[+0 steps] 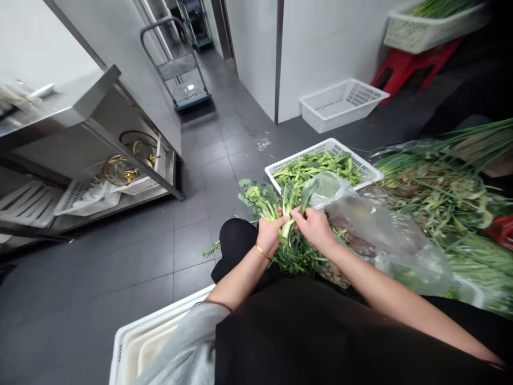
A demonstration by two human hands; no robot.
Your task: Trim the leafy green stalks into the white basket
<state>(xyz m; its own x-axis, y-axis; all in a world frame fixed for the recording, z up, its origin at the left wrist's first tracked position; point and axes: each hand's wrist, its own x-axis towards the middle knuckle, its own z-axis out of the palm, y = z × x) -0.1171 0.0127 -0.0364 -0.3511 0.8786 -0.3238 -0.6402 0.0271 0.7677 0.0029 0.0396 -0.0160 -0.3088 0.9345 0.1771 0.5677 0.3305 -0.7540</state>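
My left hand [267, 236] is closed around a bunch of leafy green stalks [259, 199], their tops fanning out beyond the fingers. Between the two hands stands a thick pale-green stalk [287, 207] with its cut end towards me. Thumb and fingers of my right hand [315, 229] pinch at a dark green leaf [306, 197] beside that stalk. Below both hands lies a heap of leafy greens [298, 256]. Just beyond them, a white basket [372, 174] holds many green stalks. A clear plastic bag [385, 230] lies right of my right hand.
Spring onions [449, 182] and trimmings spread on the right. An unfilled white basket [320, 115] is by the wall, near a red stool [404, 67] bearing another basket. Left stands a steel shelf [92, 107]; a trolley [188, 91] is farther off. White trays [132, 342] sit at lower left.
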